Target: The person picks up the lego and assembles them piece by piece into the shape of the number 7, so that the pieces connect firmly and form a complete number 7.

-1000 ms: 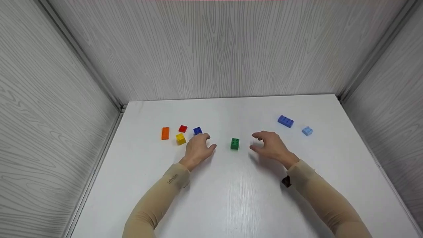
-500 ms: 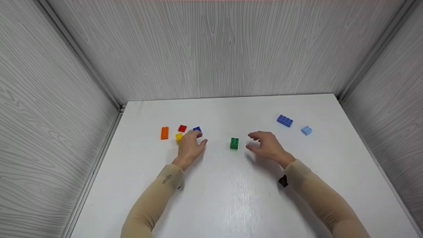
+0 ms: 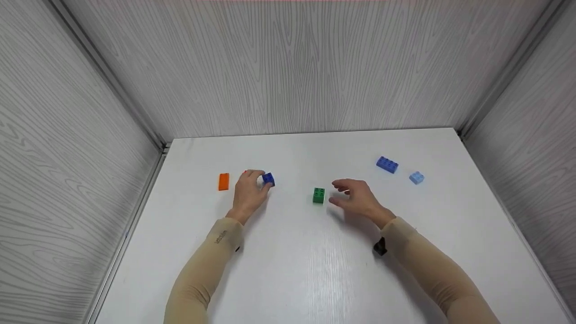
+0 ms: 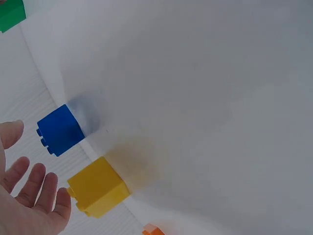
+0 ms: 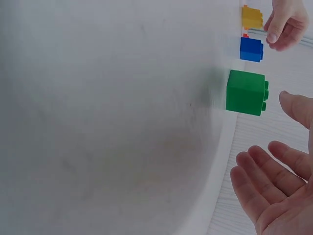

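My left hand [image 3: 249,192] is over the left group of bricks, thumb and fingers parted around a dark blue brick [image 3: 268,179]. In the left wrist view, the blue brick [image 4: 60,130] lies beyond the gap between thumb and fingers, and the fingertips overlap the edge of a yellow brick [image 4: 98,188]. The head view hides the yellow brick behind this hand. My right hand [image 3: 355,198] hovers just right of a green brick [image 3: 318,195], thumb and fingers spread with nothing between them. Studs on the green brick [image 5: 246,92] face the hand in the right wrist view.
An orange plate [image 3: 223,182] lies left of my left hand, and a sliver of a red brick [image 3: 245,171] shows behind it. A long blue brick [image 3: 387,164] and a light blue brick [image 3: 416,177] lie at the back right. Grey panels enclose the white table [image 3: 288,270].
My left hand has moved left and slightly back, so it now covers the yellow brick and uncovers the blue one. My right hand has drifted left, closer to the green brick.
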`<state>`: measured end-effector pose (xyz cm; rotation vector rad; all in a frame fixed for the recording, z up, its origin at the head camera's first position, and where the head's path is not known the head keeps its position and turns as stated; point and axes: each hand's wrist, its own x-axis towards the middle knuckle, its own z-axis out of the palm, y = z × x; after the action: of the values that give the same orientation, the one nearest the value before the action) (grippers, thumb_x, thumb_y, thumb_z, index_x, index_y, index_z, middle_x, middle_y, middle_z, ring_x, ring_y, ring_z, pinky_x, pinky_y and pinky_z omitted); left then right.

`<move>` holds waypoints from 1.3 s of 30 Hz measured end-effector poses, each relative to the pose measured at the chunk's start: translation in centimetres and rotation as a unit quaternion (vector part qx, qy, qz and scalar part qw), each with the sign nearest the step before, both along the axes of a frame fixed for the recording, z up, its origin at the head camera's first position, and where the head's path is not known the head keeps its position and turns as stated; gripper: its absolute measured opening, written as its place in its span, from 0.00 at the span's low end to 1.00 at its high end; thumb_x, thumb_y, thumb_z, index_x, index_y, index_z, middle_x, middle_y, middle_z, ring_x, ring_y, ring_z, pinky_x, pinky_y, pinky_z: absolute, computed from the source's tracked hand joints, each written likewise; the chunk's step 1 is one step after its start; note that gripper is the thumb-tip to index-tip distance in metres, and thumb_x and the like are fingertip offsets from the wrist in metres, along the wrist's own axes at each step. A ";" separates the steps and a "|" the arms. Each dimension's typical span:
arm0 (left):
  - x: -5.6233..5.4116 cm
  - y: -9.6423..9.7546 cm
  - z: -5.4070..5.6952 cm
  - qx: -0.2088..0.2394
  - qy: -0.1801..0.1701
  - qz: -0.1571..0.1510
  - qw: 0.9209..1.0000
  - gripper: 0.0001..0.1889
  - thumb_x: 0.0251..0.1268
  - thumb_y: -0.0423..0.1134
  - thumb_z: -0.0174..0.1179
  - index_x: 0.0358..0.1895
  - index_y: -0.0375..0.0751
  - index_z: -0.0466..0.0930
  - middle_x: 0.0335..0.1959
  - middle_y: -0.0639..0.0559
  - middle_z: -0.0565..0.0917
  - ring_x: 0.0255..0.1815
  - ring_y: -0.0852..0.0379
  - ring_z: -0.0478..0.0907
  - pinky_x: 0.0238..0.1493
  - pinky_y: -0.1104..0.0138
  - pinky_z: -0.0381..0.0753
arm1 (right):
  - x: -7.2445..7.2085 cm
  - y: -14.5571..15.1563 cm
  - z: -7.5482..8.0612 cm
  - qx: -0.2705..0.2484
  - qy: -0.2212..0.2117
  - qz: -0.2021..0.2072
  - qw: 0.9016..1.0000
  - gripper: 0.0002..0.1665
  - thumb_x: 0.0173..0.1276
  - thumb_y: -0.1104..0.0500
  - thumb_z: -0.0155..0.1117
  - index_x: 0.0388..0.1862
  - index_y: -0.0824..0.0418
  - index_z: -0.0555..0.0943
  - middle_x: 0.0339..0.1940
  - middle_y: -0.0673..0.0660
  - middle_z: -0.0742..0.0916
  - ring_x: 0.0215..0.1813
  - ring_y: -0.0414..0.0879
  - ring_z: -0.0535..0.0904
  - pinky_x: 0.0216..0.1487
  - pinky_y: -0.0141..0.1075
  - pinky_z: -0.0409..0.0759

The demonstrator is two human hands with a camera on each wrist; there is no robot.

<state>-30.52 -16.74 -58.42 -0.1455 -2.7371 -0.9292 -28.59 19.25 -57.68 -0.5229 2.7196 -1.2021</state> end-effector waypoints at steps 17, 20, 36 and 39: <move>-2.1 -1.1 0.4 -0.015 -0.138 -0.010 0.990 0.30 0.79 0.44 0.72 0.77 0.37 0.80 0.73 0.39 0.86 0.77 0.39 0.82 0.83 0.46 0.79 | -1.7 -2.7 -1.4 -0.092 -0.067 -0.006 0.994 0.36 0.71 0.57 0.83 0.74 0.67 0.83 0.72 0.65 0.89 0.74 0.61 0.86 0.79 0.54 0.84; -2.2 -0.9 0.4 -0.010 -0.145 -0.012 0.989 0.29 0.80 0.44 0.71 0.78 0.38 0.80 0.73 0.39 0.86 0.77 0.39 0.82 0.83 0.46 0.79 | -1.7 -2.8 -1.5 -0.092 -0.062 -0.006 0.994 0.32 0.73 0.59 0.82 0.72 0.67 0.84 0.70 0.65 0.90 0.72 0.61 0.87 0.78 0.55 0.85; -2.5 -1.1 0.3 -0.010 -0.137 -0.017 0.990 0.24 0.80 0.44 0.71 0.72 0.37 0.85 0.69 0.39 0.90 0.72 0.40 0.86 0.80 0.45 0.82 | -1.8 -2.9 -1.5 -0.072 -0.044 -0.014 0.996 0.22 0.76 0.61 0.77 0.67 0.63 0.90 0.64 0.63 0.93 0.66 0.58 0.90 0.73 0.54 0.89; -2.5 -1.0 0.4 0.001 -0.125 -0.020 0.992 0.24 0.79 0.44 0.71 0.70 0.38 0.86 0.67 0.39 0.90 0.71 0.39 0.86 0.79 0.45 0.83 | -1.9 -3.0 -1.4 -0.063 -0.041 -0.016 0.997 0.22 0.76 0.61 0.77 0.67 0.63 0.90 0.64 0.63 0.93 0.66 0.59 0.90 0.72 0.54 0.89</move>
<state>-33.05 -17.79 -58.04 -0.0900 -2.9724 -1.0235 -30.49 16.30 -59.08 -0.4350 2.6051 -1.3787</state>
